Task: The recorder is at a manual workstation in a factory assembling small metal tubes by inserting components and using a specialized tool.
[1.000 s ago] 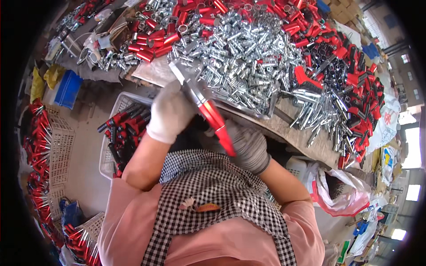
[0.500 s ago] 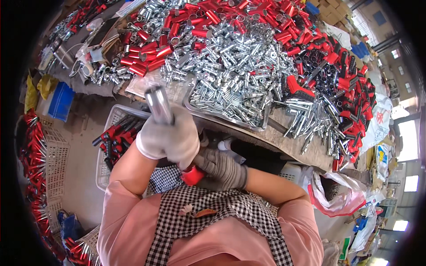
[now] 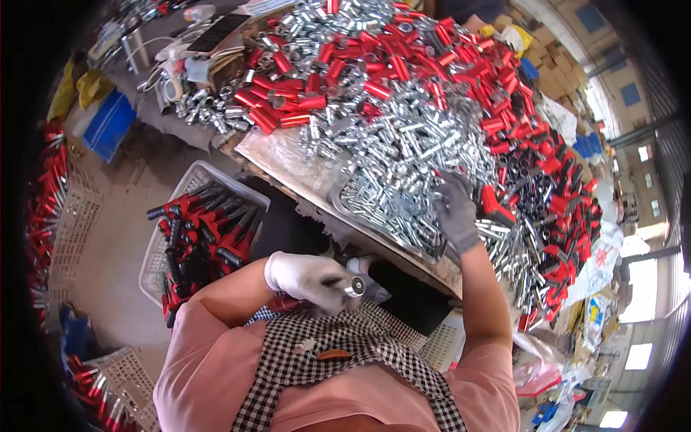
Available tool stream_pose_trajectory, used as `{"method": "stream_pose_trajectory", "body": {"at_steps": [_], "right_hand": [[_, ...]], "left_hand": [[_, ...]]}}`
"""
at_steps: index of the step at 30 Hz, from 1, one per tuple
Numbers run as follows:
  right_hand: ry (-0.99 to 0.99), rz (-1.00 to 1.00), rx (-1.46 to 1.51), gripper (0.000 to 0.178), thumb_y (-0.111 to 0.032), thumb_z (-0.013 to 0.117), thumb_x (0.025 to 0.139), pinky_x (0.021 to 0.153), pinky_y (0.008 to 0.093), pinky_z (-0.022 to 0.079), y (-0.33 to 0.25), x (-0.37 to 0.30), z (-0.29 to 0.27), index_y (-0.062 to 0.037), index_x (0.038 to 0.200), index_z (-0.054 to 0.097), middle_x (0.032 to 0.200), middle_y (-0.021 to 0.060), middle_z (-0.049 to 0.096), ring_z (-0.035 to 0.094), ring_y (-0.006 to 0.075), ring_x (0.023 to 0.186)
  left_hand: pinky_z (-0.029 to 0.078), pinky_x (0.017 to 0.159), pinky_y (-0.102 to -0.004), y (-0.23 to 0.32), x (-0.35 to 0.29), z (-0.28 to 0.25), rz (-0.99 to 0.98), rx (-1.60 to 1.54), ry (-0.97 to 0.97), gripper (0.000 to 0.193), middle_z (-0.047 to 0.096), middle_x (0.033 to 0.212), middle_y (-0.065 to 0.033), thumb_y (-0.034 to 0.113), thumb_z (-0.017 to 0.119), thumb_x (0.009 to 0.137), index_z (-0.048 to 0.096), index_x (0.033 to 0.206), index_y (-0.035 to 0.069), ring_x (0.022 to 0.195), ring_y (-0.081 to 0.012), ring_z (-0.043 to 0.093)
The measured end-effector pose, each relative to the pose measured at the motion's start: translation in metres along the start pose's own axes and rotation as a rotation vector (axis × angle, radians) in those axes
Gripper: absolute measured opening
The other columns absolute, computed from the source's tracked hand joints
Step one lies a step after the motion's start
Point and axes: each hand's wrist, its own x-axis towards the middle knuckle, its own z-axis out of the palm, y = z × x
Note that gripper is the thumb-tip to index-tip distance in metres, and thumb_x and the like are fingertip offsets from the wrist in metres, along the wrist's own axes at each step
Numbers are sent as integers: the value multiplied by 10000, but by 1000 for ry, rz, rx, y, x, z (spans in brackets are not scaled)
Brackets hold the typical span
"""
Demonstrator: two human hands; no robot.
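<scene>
My left hand (image 3: 306,279), in a white glove, is closed around a tool near my checked apron. The round silver end (image 3: 354,286) of that tool points out past my fingers, and a red part (image 3: 289,304) shows beneath the hand. My right hand (image 3: 457,212), in a grey glove, reaches over the metal tray (image 3: 389,234) at the table's front. Its bent fingers touch the heap of small silver metal parts (image 3: 403,165); the fingertips blend into the pile, so whether they grip a piece cannot be told.
Red tubes (image 3: 389,57) are heaped behind the silver parts. Red-and-black handles (image 3: 568,209) and thin metal rods (image 3: 515,259) lie at the right. A white basket (image 3: 155,252) of red-and-black tools stands at my left. A blue bin (image 3: 108,126) and crates of red pieces lie farther left.
My left hand has come down toward the apron with the tool, whose silver end now points rightward. My right hand has left the tool's red part and moved out to the metal parts. The view has shifted.
</scene>
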Motion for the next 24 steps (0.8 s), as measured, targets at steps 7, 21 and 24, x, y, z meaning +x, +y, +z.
{"method": "stream_pose_trajectory", "body": {"at_steps": [7,21,24], "right_hand": [[-478,-179,598,218,-25,690,784,733,333,534,-139,39,-58,-83,994,692,947,93,653,652,225,862],[-521,-626,496,706,-129,751,641,911,484,480,-200,88,-19,-64,1309,529,1201,144,546,578,337,1099],[-558,-637,628,970,-254,840,579,980,492,453,-194,99,-5,-54,1427,413,1339,218,466,528,407,1169]], "left_hand": [[507,676,-339,12,-8,6,164,306,495,311,641,858,-123,253,531,990,551,1172,1,714,-209,642],[482,924,-436,4,-18,-19,491,664,696,390,599,1153,-231,291,578,954,531,1241,31,1071,-409,586],[498,884,-438,-9,-15,-30,424,633,748,388,608,1090,-239,285,588,951,534,1230,21,1012,-419,604]]}}
